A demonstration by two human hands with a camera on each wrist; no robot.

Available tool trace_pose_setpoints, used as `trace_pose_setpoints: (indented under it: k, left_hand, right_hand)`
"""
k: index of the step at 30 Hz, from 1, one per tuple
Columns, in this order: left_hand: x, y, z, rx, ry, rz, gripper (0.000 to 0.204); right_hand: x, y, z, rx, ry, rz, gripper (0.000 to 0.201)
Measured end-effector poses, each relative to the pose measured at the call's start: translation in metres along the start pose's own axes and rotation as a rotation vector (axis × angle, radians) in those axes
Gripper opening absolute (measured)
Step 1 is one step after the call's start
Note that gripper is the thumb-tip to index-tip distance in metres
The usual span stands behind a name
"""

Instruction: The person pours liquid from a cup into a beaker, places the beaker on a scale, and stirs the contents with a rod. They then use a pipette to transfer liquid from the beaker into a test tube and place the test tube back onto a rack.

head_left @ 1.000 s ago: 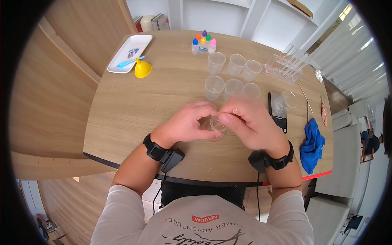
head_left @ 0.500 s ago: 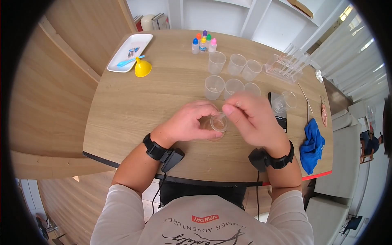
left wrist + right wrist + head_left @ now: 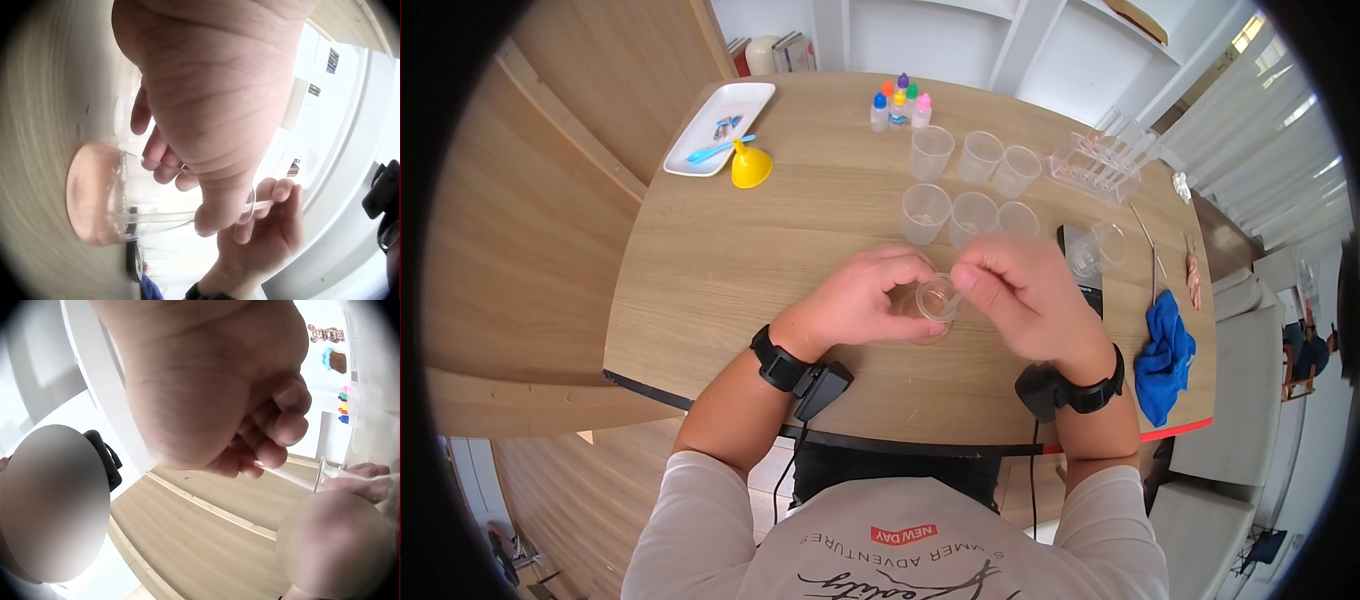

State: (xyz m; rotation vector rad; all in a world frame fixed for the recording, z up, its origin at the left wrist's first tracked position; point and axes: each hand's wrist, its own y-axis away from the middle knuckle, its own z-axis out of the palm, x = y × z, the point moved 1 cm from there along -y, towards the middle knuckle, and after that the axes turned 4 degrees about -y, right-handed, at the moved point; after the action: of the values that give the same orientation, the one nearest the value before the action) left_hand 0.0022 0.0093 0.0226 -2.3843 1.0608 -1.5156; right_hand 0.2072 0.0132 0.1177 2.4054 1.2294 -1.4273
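A clear conical flask (image 3: 938, 298) stands on the table in front of the person. Pinkish-orange liquid (image 3: 94, 194) fills its wide base, as the left wrist view shows. The left hand (image 3: 870, 295) holds the flask around its neck, thumb on the near side and fingers on the far side. Above the mouth, the right hand (image 3: 1020, 300) pinches the top of a thin clear stirring rod (image 3: 162, 217) between thumb and fingers. The rod runs down through the neck, its lower end at the liquid.
Several clear plastic cups (image 3: 926, 214) stand behind the hands, with dropper bottles (image 3: 898, 110) beyond them. To the right are a black scale (image 3: 1090, 296), a test tube rack (image 3: 1097, 165) and a blue cloth (image 3: 1164, 360). A white tray (image 3: 745, 95) and yellow funnel (image 3: 750, 168) sit at far left.
The right hand has shifted slightly right over the flask mouth, moving the stirring rod inside. The left hand and flask stay nearly in place.
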Motion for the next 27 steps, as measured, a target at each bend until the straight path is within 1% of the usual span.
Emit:
trace_pose_setpoints:
  k: [1, 3, 4, 6, 7, 9, 10, 12, 13, 15, 16, 18, 19, 21, 22, 24, 25, 27]
  left_hand:
    - [-0.0004, 0.0002, 0.0004, 0.011, -0.004, 0.013, 0.037]
    - [-0.002, 0.0001, 0.0012, 0.011, -0.002, 0.011, 0.037]
    - [-0.0024, 0.0, 0.0015, 0.009, -0.001, 0.009, 0.037]
    - [0.0002, -0.0003, 0.0004, -0.006, 0.007, -0.006, 0.037]
    - [0.001, -0.0004, -0.0002, -0.017, 0.013, -0.02, 0.037]
    - [0.0003, -0.0004, -0.0003, -0.003, 0.0, -0.003, 0.037]
    - [-0.0001, -0.0001, 0.0, 0.008, -0.012, 0.012, 0.037]
    - [-0.0018, 0.0007, 0.0014, 0.01, -0.011, 0.009, 0.037]
    - [-0.0023, 0.0008, 0.0017, 0.011, -0.011, 0.006, 0.037]
    - [-0.0015, 0.0002, 0.0009, 0.005, -0.01, 0.004, 0.037]
    - [-0.0008, 0.0, 0.0004, 0.001, -0.009, 0.001, 0.037]
    - [0.0006, -0.0003, -0.0005, 0.0, -0.012, 0.0, 0.037]
    - [0.001, -0.0002, -0.0007, -0.003, -0.015, -0.002, 0.037]
    - [-0.0006, -0.0001, 0.0003, 0.002, -0.009, 0.002, 0.037]
    - [-0.0013, -0.0002, 0.0006, 0.007, -0.004, 0.006, 0.037]
    - [-0.0016, -0.0002, 0.0009, 0.007, 0.006, 0.008, 0.037]
    - [-0.0017, 0.0, 0.001, 0.009, 0.016, 0.01, 0.037]
    - [-0.0009, 0.0001, 0.0007, 0.009, 0.005, 0.011, 0.037]
  right_hand:
    - [0.0018, -0.0005, 0.0026, -0.001, 0.0, 0.0, 0.009]
    - [0.0067, -0.0018, 0.0077, 0.162, 0.071, -0.046, 0.009]
    - [0.0073, -0.0025, 0.0072, 0.163, 0.07, -0.046, 0.009]
    - [0.0072, -0.0043, 0.0074, 0.019, 0.027, -0.145, 0.01]
    - [0.0054, -0.0032, 0.0056, 0.019, 0.027, -0.145, 0.01]
    - [0.0017, -0.0005, 0.0008, -0.011, -0.001, -0.009, 0.009]
    - [0.0023, -0.0009, 0.0025, -0.012, -0.001, -0.009, 0.009]
    - [0.0043, -0.0019, 0.0056, 0.155, 0.049, 0.0, 0.009]
    - [0.0048, -0.0025, 0.0051, 0.155, 0.048, 0.0, 0.009]
    - [0.0052, -0.0037, 0.005, 0.019, 0.03, -0.087, 0.009]
    - [0.0035, -0.0028, 0.0034, 0.019, 0.03, -0.086, 0.009]
    - [-0.0011, -0.0015, -0.0005, -0.008, 0.003, 0.003, 0.009]
    - [-0.0005, -0.0015, 0.0011, -0.01, 0.004, 0.002, 0.009]
    - [0.0033, -0.0015, 0.0047, 0.143, 0.039, 0.033, 0.009]
    - [0.0052, -0.0023, 0.0054, 0.144, 0.039, 0.033, 0.009]
    - [0.0072, -0.0042, 0.007, 0.036, 0.025, -0.102, 0.009]
    - [0.0055, -0.0033, 0.0045, 0.037, 0.025, -0.101, 0.009]
    - [0.0006, -0.0015, -0.0023, -0.061, 0.001, -0.021, 0.01]
